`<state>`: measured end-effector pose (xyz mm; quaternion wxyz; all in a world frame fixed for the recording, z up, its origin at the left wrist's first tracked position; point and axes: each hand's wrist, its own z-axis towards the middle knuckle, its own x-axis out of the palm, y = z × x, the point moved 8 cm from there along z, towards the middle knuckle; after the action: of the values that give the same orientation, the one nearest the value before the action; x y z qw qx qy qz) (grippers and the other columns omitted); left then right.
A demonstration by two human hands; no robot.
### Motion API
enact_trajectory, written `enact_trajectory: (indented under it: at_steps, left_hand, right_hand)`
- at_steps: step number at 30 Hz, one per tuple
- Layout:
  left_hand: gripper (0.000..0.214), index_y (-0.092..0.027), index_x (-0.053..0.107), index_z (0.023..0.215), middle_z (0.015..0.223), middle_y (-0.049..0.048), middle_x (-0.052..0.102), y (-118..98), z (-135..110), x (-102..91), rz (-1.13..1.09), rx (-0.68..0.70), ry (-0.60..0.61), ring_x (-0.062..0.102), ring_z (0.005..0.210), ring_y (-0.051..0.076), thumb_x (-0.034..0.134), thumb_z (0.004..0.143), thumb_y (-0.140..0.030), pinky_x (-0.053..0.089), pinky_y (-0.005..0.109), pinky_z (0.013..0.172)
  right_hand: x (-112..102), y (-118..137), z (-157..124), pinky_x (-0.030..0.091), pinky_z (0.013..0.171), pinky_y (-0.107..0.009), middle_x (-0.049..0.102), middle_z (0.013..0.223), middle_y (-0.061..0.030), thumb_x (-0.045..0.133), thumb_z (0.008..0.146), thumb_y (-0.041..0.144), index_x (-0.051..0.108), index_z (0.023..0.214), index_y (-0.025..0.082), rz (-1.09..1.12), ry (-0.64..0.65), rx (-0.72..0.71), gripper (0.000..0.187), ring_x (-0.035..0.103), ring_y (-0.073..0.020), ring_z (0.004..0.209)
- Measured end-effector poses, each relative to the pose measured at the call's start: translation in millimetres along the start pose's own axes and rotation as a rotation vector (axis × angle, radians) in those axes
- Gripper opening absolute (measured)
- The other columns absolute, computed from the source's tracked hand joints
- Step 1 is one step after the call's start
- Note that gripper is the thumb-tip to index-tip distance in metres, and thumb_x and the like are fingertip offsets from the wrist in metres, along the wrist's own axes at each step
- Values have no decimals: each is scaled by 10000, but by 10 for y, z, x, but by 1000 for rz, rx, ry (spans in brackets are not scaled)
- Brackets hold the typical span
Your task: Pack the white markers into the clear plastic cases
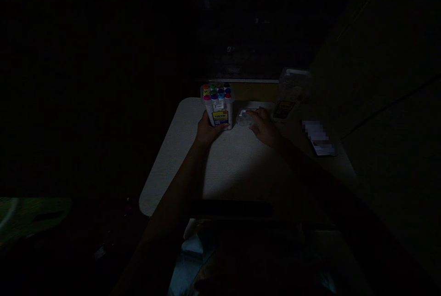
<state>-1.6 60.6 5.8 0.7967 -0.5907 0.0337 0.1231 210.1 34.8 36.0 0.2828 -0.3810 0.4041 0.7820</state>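
My left hand (pixel 207 130) is wrapped round the lower part of a clear plastic case of markers (pixel 219 110), which stands upright with its top uncovered. Bright marker caps in several colours show at the top, and a yellow and dark label is on the front. Just to the right, my right hand (pixel 264 127) has its fingers closed on a small clear plastic lid (pixel 245 117), low over the table or resting on it. The dim light hides the exact contact.
A pale table (pixel 234 162) with rounded corners lies under my hands. At its back right stands another clear plastic container (pixel 292 93) with a dark label. Toward the right edge is a phone-like flat object (pixel 319 138), its screen blurred. Surroundings are very dark.
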Motion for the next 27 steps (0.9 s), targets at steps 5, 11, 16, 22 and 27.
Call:
enact_trajectory:
  at_steps: [5,11,16,22,27]
  left_hand:
    - [659,-189,550,1046,966,58,710,7,19,-6,21,13,-6,690,853,214,862,490,-360,587,334,747]
    - [681,-188,542,1069,996,63,706,55,27,4,17,15,-3,689,885,218,858,502,-396,583,338,776]
    - [688,-184,538,1066,1000,66,706,39,11,14,4,0,8,691,883,220,857,496,-401,580,338,775]
    - [685,-167,544,1105,1003,72,692,-2,-15,22,6,5,-3,680,881,218,835,514,-352,570,340,776]
    - [706,-166,523,1145,1061,80,647,-47,-49,-17,94,107,-39,650,946,235,813,540,-384,553,349,788]
  right_hand:
    - [115,-110,-48,297,1124,-452,431,1206,-127,519,821,142,545,1314,179,-69,60,-11,495,356,-296,1273]
    - [137,-175,-54,396,1042,-431,475,1217,-115,488,824,124,556,1315,217,-152,113,34,505,435,-276,1192]
    - [91,-172,-26,445,999,-380,502,1272,-116,408,813,51,565,1306,195,-218,126,98,537,501,-249,1146]
    - [-10,-73,-22,412,1065,-444,489,1340,-166,444,801,92,551,1307,123,-102,69,77,517,478,-291,1236]
    - [-114,41,12,402,1073,-469,553,1288,-156,467,788,133,522,1317,144,119,-2,102,531,521,-272,1208]
